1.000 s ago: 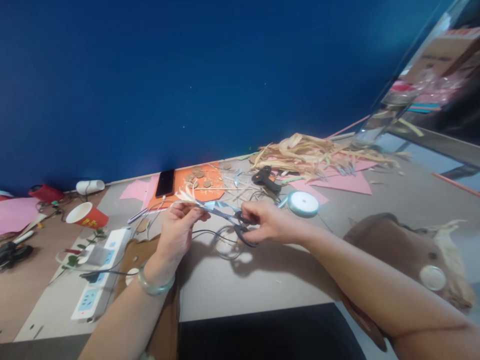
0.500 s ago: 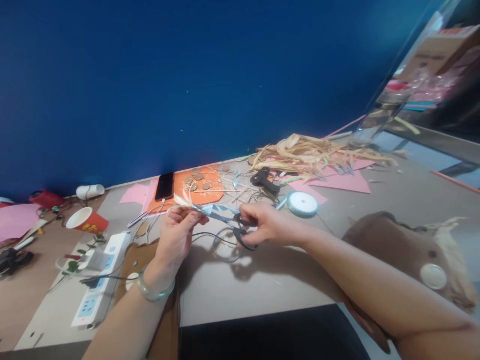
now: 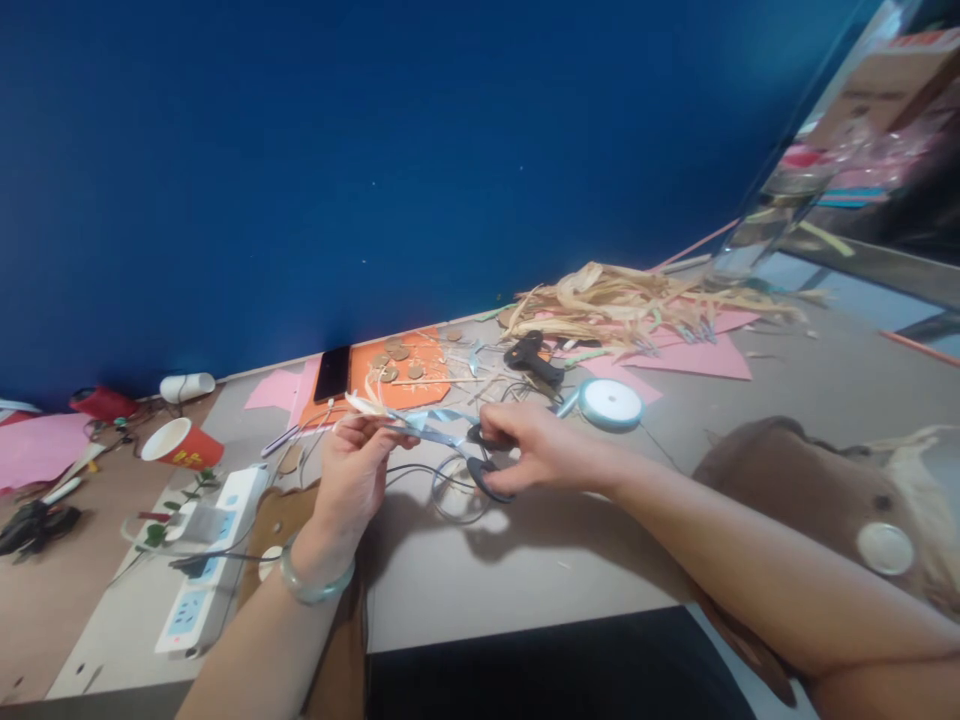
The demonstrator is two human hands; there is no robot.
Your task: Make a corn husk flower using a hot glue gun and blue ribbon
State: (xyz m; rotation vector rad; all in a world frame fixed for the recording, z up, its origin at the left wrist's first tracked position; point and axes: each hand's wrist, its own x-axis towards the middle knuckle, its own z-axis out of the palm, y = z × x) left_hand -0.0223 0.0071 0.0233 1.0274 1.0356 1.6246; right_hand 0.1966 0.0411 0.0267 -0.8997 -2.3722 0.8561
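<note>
So the scissors (image 3: pixel 454 438) are up over the middle of the tabletop (image 3: pixel 465 580), between both hands, tips pointing toward the left edge. The right hand (image 3: pixel 536 450) has its grip wrapped on the black handles. The left hand (image 3: pixel 358 458) has its grip pinched together on some pale strips (image 3: pixel 365 405), with light-blue ribbon (image 3: pixel 439 414) running alongside the blades. Can't tell if they're biting into anything. Just past the right hand: a ribbon spool (image 3: pixel 611 403) and a black glue gun (image 3: pixel 534 357). Toward the far edge there's a phone (image 3: pixel 332 375) and a heap of dry tan strips (image 3: pixel 592 295). Red paper cup (image 3: pixel 199 447) and white power strip (image 3: pixel 202 590) sit toward the left edge.
</note>
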